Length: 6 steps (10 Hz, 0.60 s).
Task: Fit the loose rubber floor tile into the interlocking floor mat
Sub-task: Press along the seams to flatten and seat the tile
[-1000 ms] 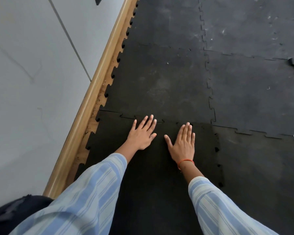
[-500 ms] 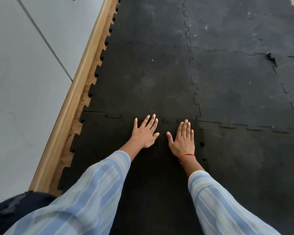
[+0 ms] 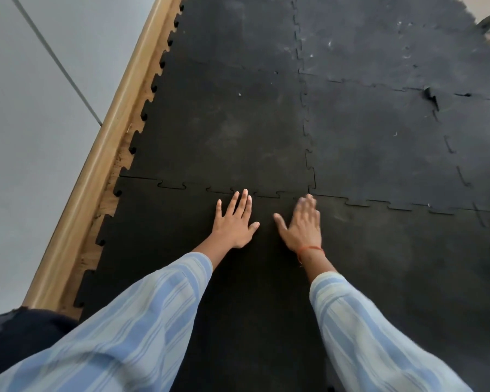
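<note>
A black rubber floor tile point(image 3: 164, 239) lies near me, its toothed far edge meeting the interlocking floor mat point(image 3: 227, 123) along a jigsaw seam. My left hand point(image 3: 234, 220) rests flat on the tile, fingers spread, its fingertips at the seam. My right hand point(image 3: 301, 224), with a red thread at the wrist, lies palm down just to the right, slightly blurred, fingertips close to the corner where several tiles meet. Neither hand holds anything.
A wooden skirting strip point(image 3: 108, 142) runs along the mat's left edge, with a pale wall point(image 3: 26, 108) beyond it. A torn, lifted tab point(image 3: 430, 94) sticks up at a seam on the far right. Blue striped sleeves cover both forearms.
The camera has drifted so the scene sits further left and lower. My right hand has shifted right toward the tile corner; the left hand stays flat at the seam.
</note>
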Each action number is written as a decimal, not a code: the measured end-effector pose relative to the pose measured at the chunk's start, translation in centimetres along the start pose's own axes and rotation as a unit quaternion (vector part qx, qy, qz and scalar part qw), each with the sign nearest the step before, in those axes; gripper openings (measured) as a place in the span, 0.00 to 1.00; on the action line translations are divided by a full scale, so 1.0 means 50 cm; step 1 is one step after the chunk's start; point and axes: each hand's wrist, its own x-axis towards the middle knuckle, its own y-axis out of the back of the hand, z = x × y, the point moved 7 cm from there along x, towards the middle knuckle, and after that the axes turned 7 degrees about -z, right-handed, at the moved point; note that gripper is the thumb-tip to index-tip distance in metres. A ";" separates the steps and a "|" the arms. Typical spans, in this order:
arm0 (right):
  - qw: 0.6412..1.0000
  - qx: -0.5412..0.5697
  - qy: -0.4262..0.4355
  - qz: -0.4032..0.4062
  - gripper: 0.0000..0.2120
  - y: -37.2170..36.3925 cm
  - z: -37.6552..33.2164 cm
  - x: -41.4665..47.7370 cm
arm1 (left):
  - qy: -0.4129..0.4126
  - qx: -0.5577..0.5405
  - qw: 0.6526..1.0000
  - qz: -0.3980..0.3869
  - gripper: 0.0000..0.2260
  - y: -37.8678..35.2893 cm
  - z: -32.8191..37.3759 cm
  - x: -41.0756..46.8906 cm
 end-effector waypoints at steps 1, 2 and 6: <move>0.996 0.010 -0.064 0.054 0.39 -0.018 0.044 -0.048 | 0.003 0.003 1.000 -0.006 0.32 -0.003 -0.004 0.002; 0.998 0.025 -0.053 0.031 0.38 -0.027 0.050 -0.039 | 0.004 0.005 1.000 -0.003 0.32 -0.008 0.000 0.004; 0.999 -0.006 -0.029 -0.036 0.40 -0.012 0.074 0.005 | 0.002 0.004 1.000 -0.015 0.32 -0.007 -0.002 0.012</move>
